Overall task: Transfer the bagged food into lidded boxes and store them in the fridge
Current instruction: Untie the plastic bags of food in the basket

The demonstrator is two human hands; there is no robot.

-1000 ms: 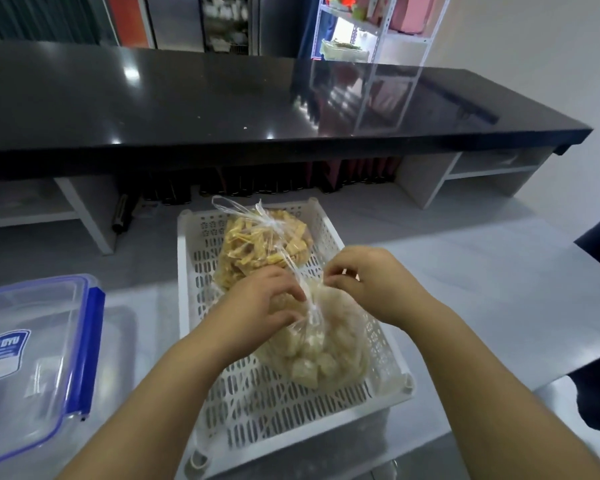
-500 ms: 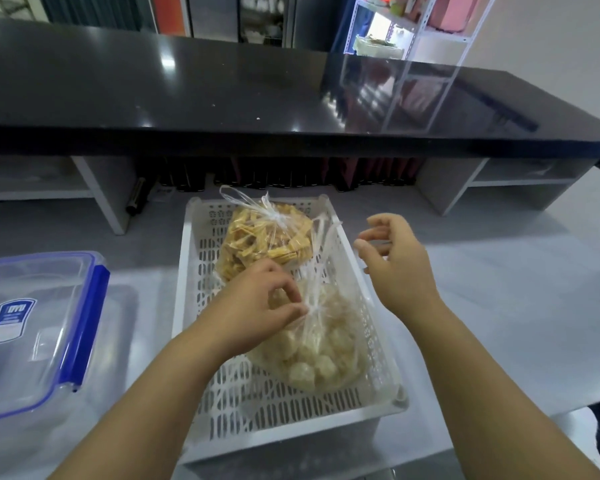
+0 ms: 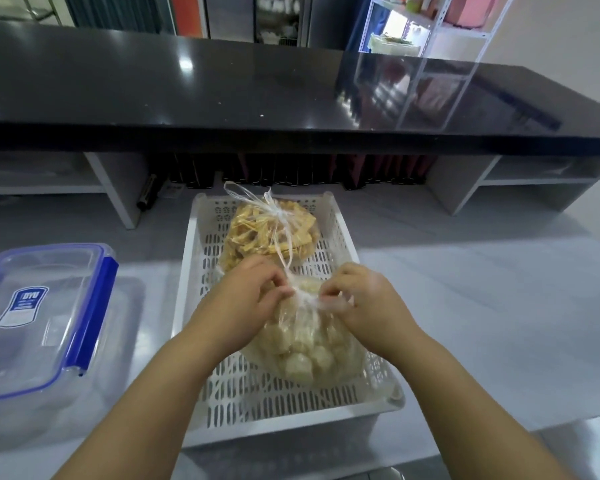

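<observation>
Two clear bags of food lie in a white slotted basket [image 3: 194, 306] on a pale grey counter [image 3: 482, 306], seen from the head camera looking down past both forearms. The far bag [image 3: 271, 233], at the back of the basket, holds flat yellow strips and is tied shut with a knot on top. The near bag [image 3: 309, 348], touching it and filling the middle of the basket, holds pale, rounded chunks. The left hand [image 3: 246, 299] and the right hand [image 3: 364, 299] meet over this bag, each with fingertips curled and pinching the twisted plastic at its knot [image 3: 302, 297], apparently working it loose. To the left of the basket, just beside it, stands a clear box [image 3: 49, 323] with a blue-clipped lid [image 3: 94, 306] resting on top; through the plastic no food can be made out inside. A glossy black shelf [image 3: 257, 88] runs across behind. The task looks to be at its very start: both bags are closed, nothing has gone into a box, and opening, pouring, closing the lid and carrying to the fridge all remain. No fridge is plainly in sight.
</observation>
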